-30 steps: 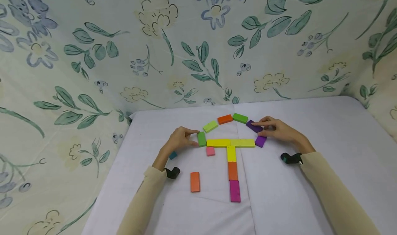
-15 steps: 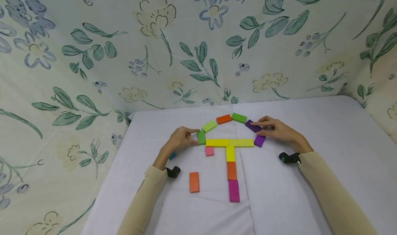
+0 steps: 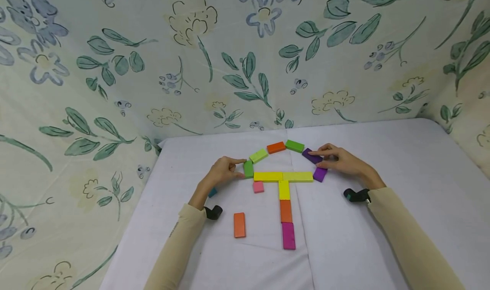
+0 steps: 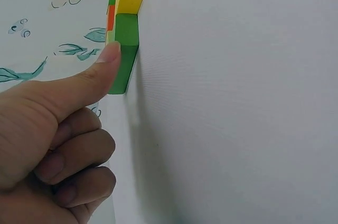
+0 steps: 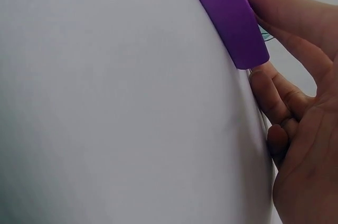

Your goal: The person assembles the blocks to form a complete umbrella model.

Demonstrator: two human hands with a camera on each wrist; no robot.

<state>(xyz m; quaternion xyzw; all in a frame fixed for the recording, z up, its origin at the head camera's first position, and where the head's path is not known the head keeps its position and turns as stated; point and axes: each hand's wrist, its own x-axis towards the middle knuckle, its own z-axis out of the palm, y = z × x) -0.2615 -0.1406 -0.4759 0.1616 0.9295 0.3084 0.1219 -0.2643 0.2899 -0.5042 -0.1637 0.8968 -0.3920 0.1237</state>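
Observation:
In the head view, coloured blocks form an arch over a T shape. My left hand [image 3: 223, 171] pinches the green block [image 3: 248, 169] at the arch's left end, index finger at its upper end and thumb low. The left wrist view shows that thumb against the green block [image 4: 125, 57], other fingers curled. At the arch's right side, my right hand [image 3: 342, 160] touches the dark purple block [image 3: 311, 155] with its index finger. Its thumb rests at the purple block [image 3: 320, 174] below, seen close in the right wrist view as a purple block [image 5: 232, 20].
Two yellow blocks [image 3: 297, 177] form the bar, with a pink block [image 3: 258, 187] beneath its left end. The stem ends in a magenta block [image 3: 289, 235]. A loose orange block [image 3: 239, 225] lies left of it. A teal block [image 3: 212, 192] is partly hidden by the left wrist.
The whole view has shifted slightly. Both hands stay at the same blocks, and the arrangement looks unchanged.

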